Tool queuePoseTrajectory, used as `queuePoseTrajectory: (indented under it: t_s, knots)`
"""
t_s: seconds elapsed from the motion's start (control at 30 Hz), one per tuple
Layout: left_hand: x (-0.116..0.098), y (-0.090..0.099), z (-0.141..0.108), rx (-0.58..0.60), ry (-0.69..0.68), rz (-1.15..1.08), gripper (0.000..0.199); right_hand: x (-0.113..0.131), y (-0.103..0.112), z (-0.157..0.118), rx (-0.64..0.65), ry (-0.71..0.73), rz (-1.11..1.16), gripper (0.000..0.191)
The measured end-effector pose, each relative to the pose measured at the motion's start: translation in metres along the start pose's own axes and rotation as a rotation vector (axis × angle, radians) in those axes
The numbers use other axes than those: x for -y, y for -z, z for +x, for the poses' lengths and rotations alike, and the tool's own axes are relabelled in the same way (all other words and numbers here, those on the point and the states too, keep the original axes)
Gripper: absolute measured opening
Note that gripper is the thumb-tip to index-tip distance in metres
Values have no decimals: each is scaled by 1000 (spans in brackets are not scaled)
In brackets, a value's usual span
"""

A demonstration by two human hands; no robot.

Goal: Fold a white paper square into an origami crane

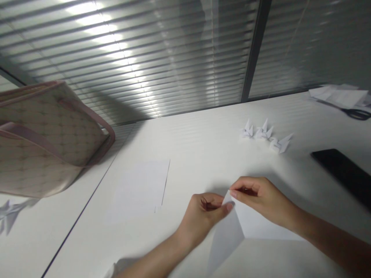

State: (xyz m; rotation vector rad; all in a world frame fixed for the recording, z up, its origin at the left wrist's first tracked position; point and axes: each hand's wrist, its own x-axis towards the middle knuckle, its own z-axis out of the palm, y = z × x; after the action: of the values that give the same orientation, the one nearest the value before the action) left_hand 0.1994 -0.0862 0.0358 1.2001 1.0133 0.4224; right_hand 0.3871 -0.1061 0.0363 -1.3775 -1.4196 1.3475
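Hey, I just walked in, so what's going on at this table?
A person is handling a white paper sheet with a crease or bend across it. The left hand and right hand both pinch it near its top corner. Beyond the hands stand three small folded paper cranes. A flat sheet of paper lies off to the left, and a black phone lies to the right.

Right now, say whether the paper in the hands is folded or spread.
Partly folded: the paper bends into a shaded part and a brighter one; left hand and right hand pinch it near a corner.
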Motion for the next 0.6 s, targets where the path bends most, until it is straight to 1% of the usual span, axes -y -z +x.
queuePoseTrajectory:
  t_s: [0.1,0.23,0.33,0.4,0.47,0.5,0.53,0.6]
  knots:
    - [1,2,-1,66,16,48,45,-1,1,1,-23,10,-15,14]
    - [4,3,-1,88,5,137,49,-1,1,1,-12,6,-32,15]
    - [7,5,1,85,-39,238,49,-4,2,3,6,-1,-38,17]
    - [9,9,5,44,-101,344,47,-10,3,5,15,-2,-53,19]
    - [10,15,9,-30,-184,478,43,-17,5,6,28,-13,-80,20]
    - [11,19,11,-70,-230,551,41,-21,6,7,37,-22,-99,25]
    - [12,22,13,-112,-276,625,37,-25,6,7,44,-34,-123,30]
    - [14,28,16,-192,-381,765,27,-32,6,8,36,-48,-180,34]
